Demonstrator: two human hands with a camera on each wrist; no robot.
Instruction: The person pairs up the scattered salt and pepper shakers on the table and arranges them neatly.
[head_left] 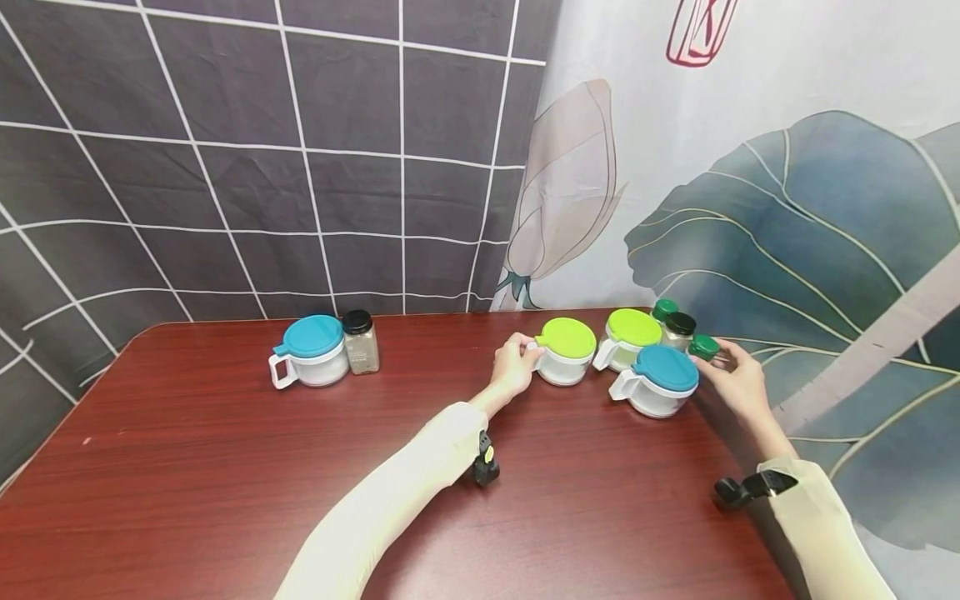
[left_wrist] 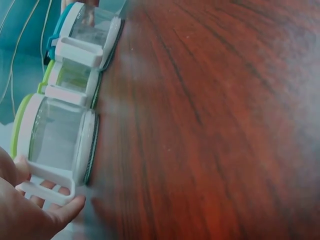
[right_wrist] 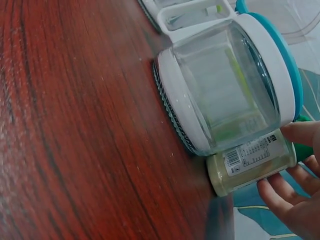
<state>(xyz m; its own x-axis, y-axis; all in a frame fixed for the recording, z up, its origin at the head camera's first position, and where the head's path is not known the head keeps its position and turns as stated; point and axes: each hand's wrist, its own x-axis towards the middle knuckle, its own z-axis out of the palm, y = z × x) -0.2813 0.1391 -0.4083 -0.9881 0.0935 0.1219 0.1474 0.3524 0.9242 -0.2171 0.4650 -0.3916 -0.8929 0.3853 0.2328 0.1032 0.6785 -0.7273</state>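
Note:
My left hand (head_left: 514, 367) holds the white handle (left_wrist: 47, 172) of a clear seasoning jar with a lime-green lid (head_left: 567, 338), its fingers around the handle in the left wrist view. On the right, my right hand (head_left: 738, 385) grips a small spice bottle with a green cap (head_left: 703, 347). Its printed label (right_wrist: 254, 154) shows in the right wrist view, with fingers along the bottle's side. Close beside that bottle stands a blue-lidded jar (head_left: 664, 371). A second lime-lidded jar (head_left: 633, 328) sits between the other two handled jars.
Behind the right-hand jars are a black-capped bottle (head_left: 679, 327) and another green-capped bottle (head_left: 664, 308). At the back left stand a blue-lidded jar (head_left: 313, 340) and a black-capped spice bottle (head_left: 361, 343). Curtain-like cloth (head_left: 360, 183) hangs behind the red-brown table (head_left: 225, 483).

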